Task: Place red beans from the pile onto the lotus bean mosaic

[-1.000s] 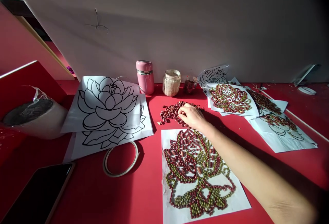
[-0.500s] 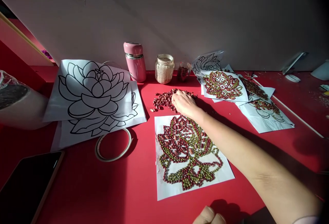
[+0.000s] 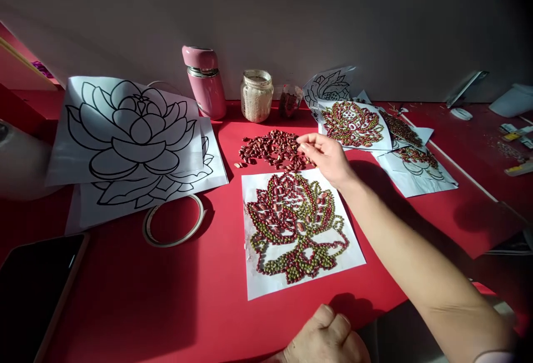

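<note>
My right hand (image 3: 325,155) is at the right edge of a pile of speckled dark-red beans (image 3: 272,149). Its thumb and index finger are pinched together; whatever is between the tips is too small to make out. Just in front lies a white sheet (image 3: 260,288) bearing a flower design of red and green beans (image 3: 297,224), with some white gaps inside the outlines. My left hand (image 3: 327,338) is a closed fist by the table's near edge, apart from the sheet, with its palm side hidden.
Printed lotus sheets (image 3: 137,130) and a roll of tape (image 3: 150,235) lie left, near a dark phone (image 3: 37,291). Behind the beans stand a pink flask (image 3: 206,85), a glass jar (image 3: 257,96) and a small cup (image 3: 290,102). Bean-covered pictures (image 3: 353,124) overlap at right.
My right hand has moved from on top of the beans to their right edge, fingertips pinched. More of my left fist shows. The whole view has shifted slightly.
</note>
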